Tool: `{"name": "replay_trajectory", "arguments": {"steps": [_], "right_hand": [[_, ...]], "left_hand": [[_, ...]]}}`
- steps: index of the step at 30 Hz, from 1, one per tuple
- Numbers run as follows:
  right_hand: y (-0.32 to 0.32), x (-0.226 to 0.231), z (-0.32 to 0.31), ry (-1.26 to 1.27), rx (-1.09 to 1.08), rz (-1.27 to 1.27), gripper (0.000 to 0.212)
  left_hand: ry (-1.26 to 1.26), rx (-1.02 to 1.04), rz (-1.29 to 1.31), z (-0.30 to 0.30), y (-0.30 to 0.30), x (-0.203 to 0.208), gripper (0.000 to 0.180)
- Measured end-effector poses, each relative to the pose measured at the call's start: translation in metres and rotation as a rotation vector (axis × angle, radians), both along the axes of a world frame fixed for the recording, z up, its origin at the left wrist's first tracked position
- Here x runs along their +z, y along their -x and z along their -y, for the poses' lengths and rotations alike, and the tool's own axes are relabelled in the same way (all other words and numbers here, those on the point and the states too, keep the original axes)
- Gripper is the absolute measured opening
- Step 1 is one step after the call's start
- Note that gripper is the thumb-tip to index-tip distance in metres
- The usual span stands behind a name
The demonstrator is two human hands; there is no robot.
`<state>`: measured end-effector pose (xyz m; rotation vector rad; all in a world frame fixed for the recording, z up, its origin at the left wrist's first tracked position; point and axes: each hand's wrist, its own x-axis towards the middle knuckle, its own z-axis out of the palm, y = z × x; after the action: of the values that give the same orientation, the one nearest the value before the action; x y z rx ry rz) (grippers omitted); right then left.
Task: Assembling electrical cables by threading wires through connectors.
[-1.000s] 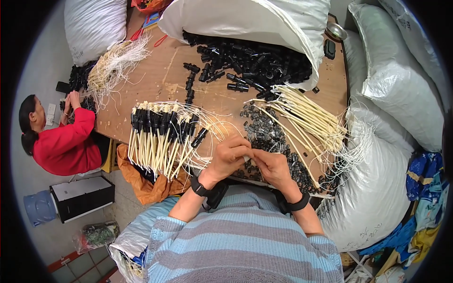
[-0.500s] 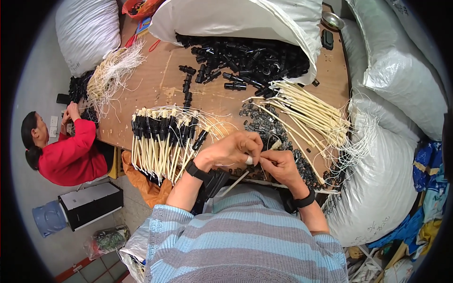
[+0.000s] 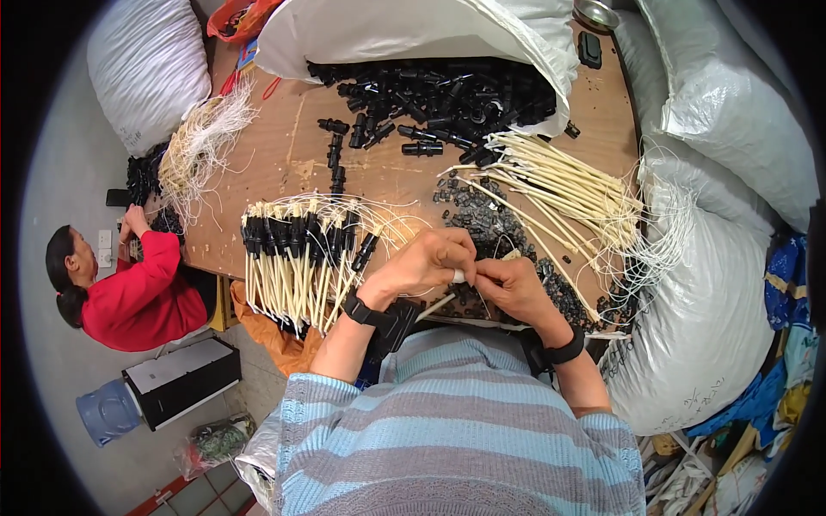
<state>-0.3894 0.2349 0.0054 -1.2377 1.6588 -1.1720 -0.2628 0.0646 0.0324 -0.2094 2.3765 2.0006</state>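
My left hand (image 3: 430,262), with a white wrap on one finger, and my right hand (image 3: 516,291) meet fingertip to fingertip at the table's near edge. Both pinch. A thin pale string shows faintly below my right fingers; what lies between my left fingertips is too small to make out. Under my left wrist the end of a cream rod (image 3: 436,307) sticks out. To the left lies a row of cream rods with black fittings (image 3: 297,236). Small dark clips (image 3: 482,215) are heaped just beyond my hands. On the right sits a bundle of bare cream rods (image 3: 559,181) with white strings.
A large white sack (image 3: 413,34) spills black fittings (image 3: 430,95) at the back of the wooden table (image 3: 284,138). Full white sacks (image 3: 705,327) crowd the right side. At the far left a person in red (image 3: 142,297) works beside a bundle of pale strings (image 3: 202,146).
The whole view has shifted slightly with my head. My hands stay together in the same pinch, with only small finger movements.
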Motion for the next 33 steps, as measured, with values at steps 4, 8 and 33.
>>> {"name": "replay_trajectory", "arguments": {"steps": [4,8,33], "right_hand": [[-0.005,-0.004,-0.002,-0.067,-0.176,0.089,0.012],[-0.001,-0.010,-0.010,-0.056,-0.287,0.113,0.013],[-0.013,-0.013,0.008,0.209,-0.506,-0.619,0.005]], "left_hand": [[0.517,0.385,-0.116,0.024,0.013,-0.040,0.023],[0.802,0.452,-0.061,0.050,0.020,-0.064,0.026],[-0.094,0.649,0.086,-0.043,0.023,-0.037,0.020]]}}
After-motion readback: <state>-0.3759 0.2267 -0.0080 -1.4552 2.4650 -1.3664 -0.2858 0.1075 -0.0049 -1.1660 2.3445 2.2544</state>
